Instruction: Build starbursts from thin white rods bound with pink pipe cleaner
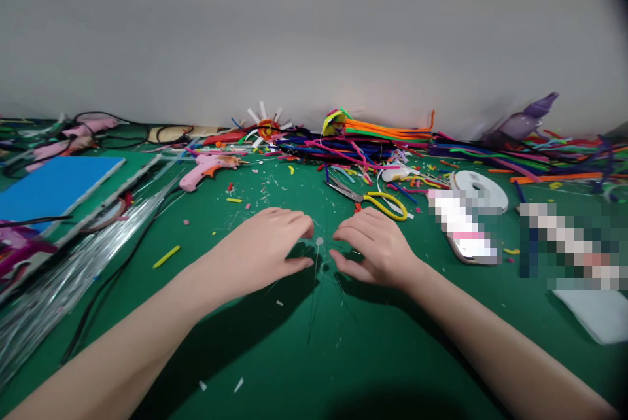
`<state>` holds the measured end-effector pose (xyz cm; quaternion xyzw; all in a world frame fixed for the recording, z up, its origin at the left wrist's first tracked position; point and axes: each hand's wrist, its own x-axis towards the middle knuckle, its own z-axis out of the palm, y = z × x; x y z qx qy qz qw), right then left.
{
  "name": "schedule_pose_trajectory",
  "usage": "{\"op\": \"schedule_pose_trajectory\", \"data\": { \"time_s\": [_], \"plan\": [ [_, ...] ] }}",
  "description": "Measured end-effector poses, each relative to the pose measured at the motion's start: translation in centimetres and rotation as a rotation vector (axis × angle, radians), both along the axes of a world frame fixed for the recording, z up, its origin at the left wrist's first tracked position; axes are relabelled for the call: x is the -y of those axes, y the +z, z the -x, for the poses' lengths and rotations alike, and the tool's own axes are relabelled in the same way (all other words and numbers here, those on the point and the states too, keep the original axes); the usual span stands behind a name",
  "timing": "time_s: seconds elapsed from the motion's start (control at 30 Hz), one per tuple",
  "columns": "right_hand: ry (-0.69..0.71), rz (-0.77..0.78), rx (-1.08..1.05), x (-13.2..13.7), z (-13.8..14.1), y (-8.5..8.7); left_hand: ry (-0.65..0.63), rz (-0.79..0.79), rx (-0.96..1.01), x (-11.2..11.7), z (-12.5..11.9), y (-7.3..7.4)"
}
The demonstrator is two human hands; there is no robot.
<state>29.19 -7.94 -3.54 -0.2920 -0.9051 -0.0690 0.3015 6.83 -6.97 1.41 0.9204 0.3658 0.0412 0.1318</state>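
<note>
My left hand and my right hand rest palm down on the green mat, fingertips facing each other a little apart. On both hands the fingers are gently curved and close together, with the thumb held away below them, and I see nothing gripped. Between the fingertips lies a tiny grey bit among a few thin clear strands that run toward me on the mat. Yellow-handled scissors lie just beyond my right hand.
A pile of coloured pipe cleaners lines the wall. A pink glue gun, a blue sheet and a bundle of silver strands lie left. A white tape reel and white foam lie right. Small scraps litter the mat.
</note>
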Motion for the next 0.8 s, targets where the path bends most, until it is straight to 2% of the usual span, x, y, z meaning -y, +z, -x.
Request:
{"op": "schedule_pose_trajectory", "data": {
  "time_s": [0.13, 0.23, 0.33, 0.47, 0.6, 0.7, 0.8],
  "plan": [
    [-0.062, -0.069, -0.083, -0.3, -0.6, -0.3, 0.040, 0.010, 0.001, 0.1, 0.2, 0.7],
    [-0.102, -0.032, -0.123, -0.8, -1.1, -0.5, 0.080, -0.037, 0.034, -0.2, 0.8, 1.3],
    [-0.028, 0.006, -0.112, -1.1, -1.3, -0.5, 0.134, -0.114, 0.071, -0.6, 1.5, 1.6],
    [0.119, -0.037, 0.001, -0.5, -0.7, 0.1, 0.191, -0.199, 0.122, -1.5, 2.2, 1.3],
    [0.128, -0.119, 0.146, 0.3, 0.4, 0.8, 0.237, -0.266, 0.185, -2.3, 3.0, 1.1],
    [0.077, -0.161, 0.148, 0.6, 1.2, 0.9, 0.323, -0.279, 0.269, -2.9, 3.8, 1.4],
    [0.049, -0.169, 0.107, 0.8, 1.6, 0.8, 0.460, -0.383, 0.390, -3.2, 4.7, 2.0]
  ]
}}
